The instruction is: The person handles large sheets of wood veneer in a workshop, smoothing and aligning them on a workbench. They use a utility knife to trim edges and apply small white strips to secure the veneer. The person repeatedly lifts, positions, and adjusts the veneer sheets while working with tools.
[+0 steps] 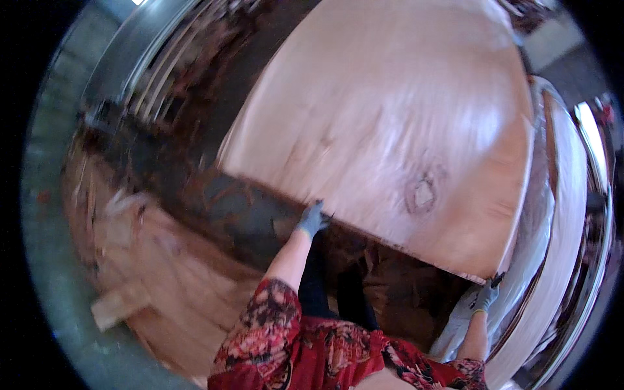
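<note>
A large, thin sheet of pale brown wood veneer (377, 136) fills the middle and far part of the view. It has a dark knot with a light patch near its close right part. My left hand (313, 219), in a grey glove, is closed on the sheet's near edge, left of its middle. At the near right corner my right hand (487, 296), also gloved, grips the edge. Fingers under the sheet are hidden on both hands, and the picture is somewhat blurred.
Torn veneer pieces (175, 273) lie heaped at the left. A dark floor (237, 211) strewn with scraps shows beside the sheet's left corner. Stacked pale sheets (565, 169) and clear plastic wrap (530, 250) run along the right. Metal rails (146, 65) stand at the far left.
</note>
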Tool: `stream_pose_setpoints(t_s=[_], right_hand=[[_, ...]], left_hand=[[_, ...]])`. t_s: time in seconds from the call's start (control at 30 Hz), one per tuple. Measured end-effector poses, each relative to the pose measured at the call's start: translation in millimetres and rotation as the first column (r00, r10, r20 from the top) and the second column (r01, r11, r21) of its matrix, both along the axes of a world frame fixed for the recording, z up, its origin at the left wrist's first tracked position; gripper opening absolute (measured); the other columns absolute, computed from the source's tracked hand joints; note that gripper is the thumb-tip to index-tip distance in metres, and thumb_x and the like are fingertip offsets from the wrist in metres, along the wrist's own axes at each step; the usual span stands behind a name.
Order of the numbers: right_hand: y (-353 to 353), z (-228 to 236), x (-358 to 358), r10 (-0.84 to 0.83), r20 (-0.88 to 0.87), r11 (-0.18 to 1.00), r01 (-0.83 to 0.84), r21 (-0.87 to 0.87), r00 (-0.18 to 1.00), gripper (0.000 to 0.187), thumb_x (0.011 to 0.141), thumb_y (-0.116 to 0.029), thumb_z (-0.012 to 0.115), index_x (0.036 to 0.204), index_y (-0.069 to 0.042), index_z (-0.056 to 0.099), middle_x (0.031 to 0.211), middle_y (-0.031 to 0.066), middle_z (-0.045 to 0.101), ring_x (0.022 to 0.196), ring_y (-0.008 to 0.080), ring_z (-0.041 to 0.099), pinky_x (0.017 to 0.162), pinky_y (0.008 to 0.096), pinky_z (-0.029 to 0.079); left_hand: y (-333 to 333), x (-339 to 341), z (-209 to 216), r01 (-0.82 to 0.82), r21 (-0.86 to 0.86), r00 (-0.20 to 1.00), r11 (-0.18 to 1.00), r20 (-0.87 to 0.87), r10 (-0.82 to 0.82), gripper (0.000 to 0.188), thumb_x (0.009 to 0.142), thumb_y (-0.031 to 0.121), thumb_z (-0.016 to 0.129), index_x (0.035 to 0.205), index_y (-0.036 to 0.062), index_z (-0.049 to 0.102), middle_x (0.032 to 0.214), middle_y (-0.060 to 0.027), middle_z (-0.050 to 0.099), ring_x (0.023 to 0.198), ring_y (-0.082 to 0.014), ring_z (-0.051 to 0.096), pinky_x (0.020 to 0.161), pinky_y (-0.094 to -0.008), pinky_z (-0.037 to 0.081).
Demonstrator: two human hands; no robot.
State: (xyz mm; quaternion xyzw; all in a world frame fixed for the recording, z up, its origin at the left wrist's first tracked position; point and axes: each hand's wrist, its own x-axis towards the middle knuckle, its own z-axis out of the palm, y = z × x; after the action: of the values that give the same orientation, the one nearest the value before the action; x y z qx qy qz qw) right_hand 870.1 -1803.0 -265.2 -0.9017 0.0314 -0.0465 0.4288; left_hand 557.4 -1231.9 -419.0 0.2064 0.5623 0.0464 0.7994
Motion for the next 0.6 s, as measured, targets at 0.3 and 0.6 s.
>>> stream_pose_setpoints(t_s=[0.3, 0.6], right_hand=[[28, 27, -15, -0.173, -0.201, 0.983, 0.154, -0.105, 0.964, 0.038, 0.082, -0.019, 0.058, 0.115, 0.000, 0.055, 0.087, 0.0026, 0.055, 0.075, 0.0167, 0.049, 0.067, 0.0306, 0.045], [56, 38, -3, -0.126, -0.194, 0.973, 0.083, -0.216, 0.973, 0.048, 0.083, -0.026, 0.057, 0.123, 0.000, 0.048, 0.087, 0.0050, 0.056, 0.072, 0.0171, 0.049, 0.064, 0.0314, 0.046]], left_hand=[[5, 3, -22, 0.654, 0.404, 0.750, 0.640, -0.461, -0.475, 0.053, 0.089, 0.044, 0.039, 0.127, 0.0075, 0.042, 0.130, -0.0096, 0.044, 0.118, -0.0195, 0.041, 0.098, -0.0311, 0.031], [1, 6, -91, 0.645, 0.336, 0.758, 0.687, -0.394, -0.519, 0.049, 0.088, 0.048, 0.035, 0.114, 0.0084, 0.050, 0.089, -0.0148, 0.064, 0.067, -0.0232, 0.063, 0.064, -0.0351, 0.047]])
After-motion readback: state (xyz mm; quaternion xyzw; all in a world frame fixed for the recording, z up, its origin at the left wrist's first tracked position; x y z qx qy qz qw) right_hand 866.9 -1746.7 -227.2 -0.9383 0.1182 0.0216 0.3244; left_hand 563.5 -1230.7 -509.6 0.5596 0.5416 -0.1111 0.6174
